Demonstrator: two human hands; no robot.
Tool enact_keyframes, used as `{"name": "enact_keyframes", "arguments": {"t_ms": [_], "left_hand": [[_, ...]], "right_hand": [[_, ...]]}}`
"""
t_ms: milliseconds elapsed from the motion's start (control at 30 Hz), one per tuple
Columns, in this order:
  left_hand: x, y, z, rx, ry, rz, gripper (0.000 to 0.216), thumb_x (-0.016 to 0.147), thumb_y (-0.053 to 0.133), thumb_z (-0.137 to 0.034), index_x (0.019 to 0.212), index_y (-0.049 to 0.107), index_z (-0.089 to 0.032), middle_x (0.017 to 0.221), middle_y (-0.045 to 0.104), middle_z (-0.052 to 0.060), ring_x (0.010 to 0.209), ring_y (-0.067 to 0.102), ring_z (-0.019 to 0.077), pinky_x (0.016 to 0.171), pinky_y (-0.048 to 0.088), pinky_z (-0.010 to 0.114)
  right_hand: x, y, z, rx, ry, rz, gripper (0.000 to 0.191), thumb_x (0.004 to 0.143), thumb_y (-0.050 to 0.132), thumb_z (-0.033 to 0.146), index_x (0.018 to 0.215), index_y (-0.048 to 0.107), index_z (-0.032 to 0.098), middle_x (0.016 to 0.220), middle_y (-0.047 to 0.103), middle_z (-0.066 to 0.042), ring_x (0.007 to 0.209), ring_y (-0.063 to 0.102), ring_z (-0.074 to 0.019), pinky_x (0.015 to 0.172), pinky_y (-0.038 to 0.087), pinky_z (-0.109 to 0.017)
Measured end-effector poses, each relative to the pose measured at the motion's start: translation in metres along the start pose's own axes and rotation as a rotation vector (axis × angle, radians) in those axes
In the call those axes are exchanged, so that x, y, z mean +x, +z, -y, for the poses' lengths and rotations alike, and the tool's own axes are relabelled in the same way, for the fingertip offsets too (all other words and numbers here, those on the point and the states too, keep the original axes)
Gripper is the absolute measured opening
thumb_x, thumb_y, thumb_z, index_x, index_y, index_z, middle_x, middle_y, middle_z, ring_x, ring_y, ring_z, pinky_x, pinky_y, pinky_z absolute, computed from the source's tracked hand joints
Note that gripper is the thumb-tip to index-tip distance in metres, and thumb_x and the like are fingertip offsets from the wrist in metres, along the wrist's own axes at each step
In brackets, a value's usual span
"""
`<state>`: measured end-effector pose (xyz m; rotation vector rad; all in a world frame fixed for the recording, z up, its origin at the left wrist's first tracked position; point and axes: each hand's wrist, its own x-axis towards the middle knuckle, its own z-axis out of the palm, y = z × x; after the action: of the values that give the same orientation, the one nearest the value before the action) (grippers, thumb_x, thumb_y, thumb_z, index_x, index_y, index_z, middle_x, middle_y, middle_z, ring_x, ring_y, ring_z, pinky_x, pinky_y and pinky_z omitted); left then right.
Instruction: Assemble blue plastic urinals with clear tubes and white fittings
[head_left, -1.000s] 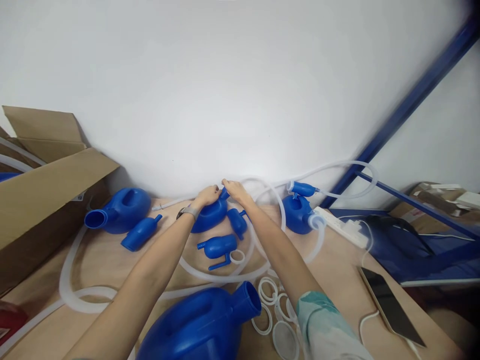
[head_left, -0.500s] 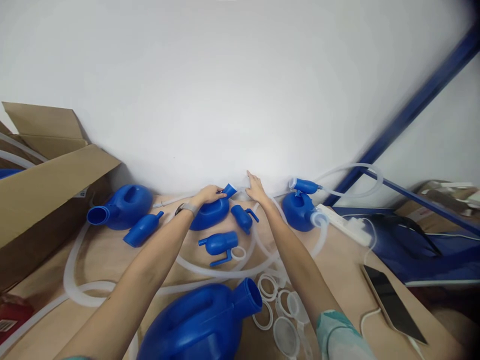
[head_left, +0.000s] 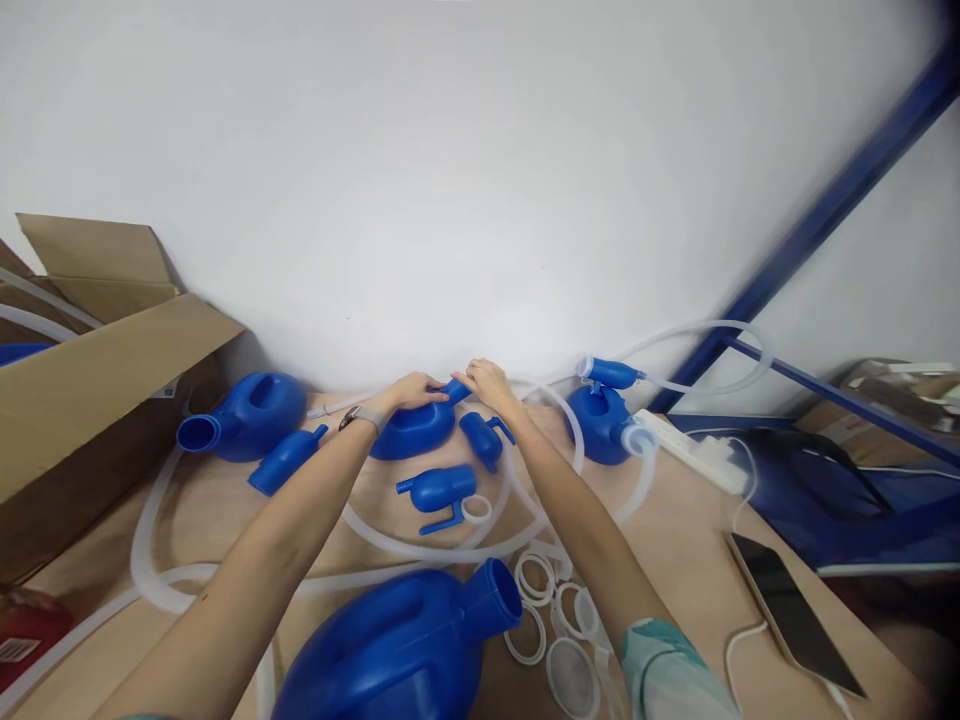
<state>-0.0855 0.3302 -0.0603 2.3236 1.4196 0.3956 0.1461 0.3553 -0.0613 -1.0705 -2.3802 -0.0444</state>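
Against the wall, my left hand (head_left: 414,391) is closed around the neck end of a blue plastic urinal bottle (head_left: 414,430), which lies on the table. My right hand (head_left: 486,382) has its fingers curled over the mouth of the same bottle, the thumb against its rim. Whether a small part sits under those fingers is hidden. Just in front lie two blue spouted funnel pieces, one with its hook-like handle to the right (head_left: 481,438) and one lying sideways (head_left: 442,487), beside a white ring (head_left: 477,509).
Another blue bottle (head_left: 397,640) fills the near edge, beside several clear rings and caps (head_left: 572,676). More blue bottles stand left (head_left: 259,415) and right (head_left: 600,425). Clear hose (head_left: 442,548) loops across the table. A cardboard box (head_left: 97,400), power strip (head_left: 690,450) and phone (head_left: 795,615) flank them.
My right hand has moved left from beside the clear tubing onto the bottle's mouth, and its fingers have curled in. My left hand has stayed at the neck, shifting slightly left.
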Motion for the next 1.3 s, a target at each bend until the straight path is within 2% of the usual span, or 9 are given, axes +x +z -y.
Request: {"name": "enact_keyframes", "arguments": {"t_ms": [167, 300, 367, 533, 700, 833, 1033, 1200, 1300], "left_hand": [[0.0, 0.0, -0.002, 0.001, -0.005, -0.004, 0.05, 0.094, 0.066, -0.052, 0.135, 0.076, -0.026, 0.13, 0.078, 0.006, 0.12, 0.073, 0.0302, 0.101, 0.051, 0.03], [-0.001, -0.001, -0.003, 0.003, -0.013, -0.006, 0.048, 0.093, 0.067, -0.052, 0.132, 0.078, -0.025, 0.13, 0.077, 0.006, 0.12, 0.073, 0.0307, 0.101, 0.051, 0.03], [-0.002, -0.001, -0.004, 0.0, -0.01, -0.006, 0.047, 0.094, 0.066, -0.051, 0.132, 0.078, -0.026, 0.132, 0.077, 0.004, 0.122, 0.072, 0.0298, 0.102, 0.051, 0.029], [-0.003, -0.001, -0.005, 0.005, -0.016, 0.005, 0.048, 0.094, 0.065, -0.052, 0.134, 0.077, -0.027, 0.133, 0.076, 0.004, 0.122, 0.072, 0.0289, 0.104, 0.05, 0.029], [-0.003, 0.0, -0.005, 0.021, -0.018, 0.005, 0.049, 0.094, 0.066, -0.053, 0.135, 0.076, -0.028, 0.131, 0.077, 0.004, 0.121, 0.072, 0.0292, 0.103, 0.05, 0.029], [-0.003, 0.0, -0.005, 0.019, -0.02, 0.0, 0.049, 0.094, 0.067, -0.052, 0.135, 0.076, -0.028, 0.13, 0.078, 0.005, 0.12, 0.072, 0.03, 0.103, 0.051, 0.03], [-0.004, 0.0, -0.006, 0.004, -0.025, -0.006, 0.05, 0.092, 0.068, -0.055, 0.132, 0.078, -0.027, 0.132, 0.077, 0.005, 0.122, 0.071, 0.0309, 0.104, 0.051, 0.031], [-0.004, -0.001, -0.007, -0.001, -0.027, -0.006, 0.049, 0.091, 0.068, -0.054, 0.131, 0.079, -0.027, 0.129, 0.078, 0.005, 0.12, 0.072, 0.0299, 0.103, 0.051, 0.031], [-0.005, -0.001, -0.007, -0.007, -0.026, -0.004, 0.049, 0.092, 0.068, -0.054, 0.13, 0.079, -0.026, 0.131, 0.077, 0.005, 0.122, 0.071, 0.0298, 0.103, 0.051, 0.03]], "right_hand": [[-0.004, -0.006, 0.012, -0.01, 0.013, -0.068, 0.042, 0.111, 0.051, 0.039, 0.086, 0.076, 0.018, 0.101, 0.072, -0.013, 0.102, 0.06, -0.0252, 0.095, 0.04, -0.038], [-0.016, 0.0, 0.024, 0.038, 0.089, -0.126, 0.031, 0.111, 0.046, 0.034, 0.11, 0.073, 0.018, 0.098, 0.072, -0.011, 0.09, 0.062, -0.0232, 0.084, 0.043, -0.034], [-0.018, 0.004, 0.026, 0.073, 0.13, -0.139, 0.029, 0.111, 0.044, 0.032, 0.114, 0.07, 0.019, 0.094, 0.072, -0.008, 0.086, 0.063, -0.0216, 0.081, 0.043, -0.031], [-0.011, 0.007, 0.016, 0.15, 0.183, -0.105, 0.043, 0.112, 0.042, 0.039, 0.082, 0.066, 0.02, 0.076, 0.067, -0.003, 0.072, 0.058, -0.0167, 0.071, 0.04, -0.027], [0.002, 0.006, 0.012, 0.18, 0.213, -0.054, 0.058, 0.109, 0.042, 0.055, 0.065, 0.059, 0.02, 0.059, 0.055, 0.002, 0.061, 0.046, -0.0143, 0.063, 0.033, -0.027], [0.004, 0.006, 0.015, 0.151, 0.245, -0.032, 0.056, 0.107, 0.049, 0.06, 0.069, 0.064, 0.021, 0.063, 0.062, -0.001, 0.064, 0.05, -0.0162, 0.066, 0.032, -0.029], [0.004, 0.014, 0.025, 0.095, 0.353, -0.066, 0.051, 0.112, 0.043, 0.046, 0.079, 0.072, 0.021, 0.078, 0.074, -0.009, 0.072, 0.061, -0.0208, 0.069, 0.034, -0.031], [-0.001, 0.023, 0.033, 0.108, 0.432, -0.123, 0.06, 0.113, 0.034, 0.049, 0.077, 0.073, 0.021, 0.079, 0.076, -0.011, 0.075, 0.064, -0.0215, 0.069, 0.035, -0.031], [-0.006, 0.023, 0.036, 0.135, 0.439, -0.141, 0.058, 0.112, 0.038, 0.049, 0.073, 0.069, 0.02, 0.08, 0.075, -0.011, 0.078, 0.063, -0.0212, 0.071, 0.036, -0.03]]}}
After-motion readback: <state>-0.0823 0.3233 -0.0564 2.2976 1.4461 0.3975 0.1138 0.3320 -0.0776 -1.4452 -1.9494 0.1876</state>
